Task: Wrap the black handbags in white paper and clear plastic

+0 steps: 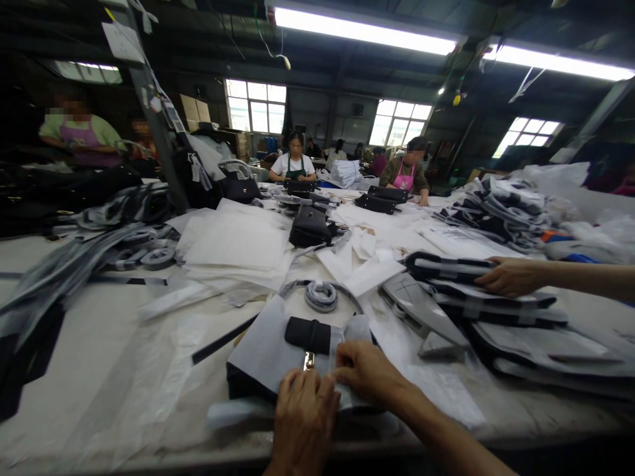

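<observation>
A black handbag point(307, 334) lies at the table's near edge, half wrapped in pale grey tissue paper point(262, 350), with a small metal clasp point(308, 360) showing. My left hand point(302, 420) rests on the paper just below the clasp, fingers bent and pressed together on it. My right hand point(370, 373) sits beside it to the right and pinches the paper's edge next to the clasp. A coiled grey strap point(321, 295) lies just behind the bag.
A co-worker's hand point(510, 276) reaches in from the right onto a stack of wrapped black bags point(476, 304). Sheets of white paper point(233, 248), another black bag point(310, 227) and plastic sleeves point(149, 370) cover the long table. Several people sit at its far end.
</observation>
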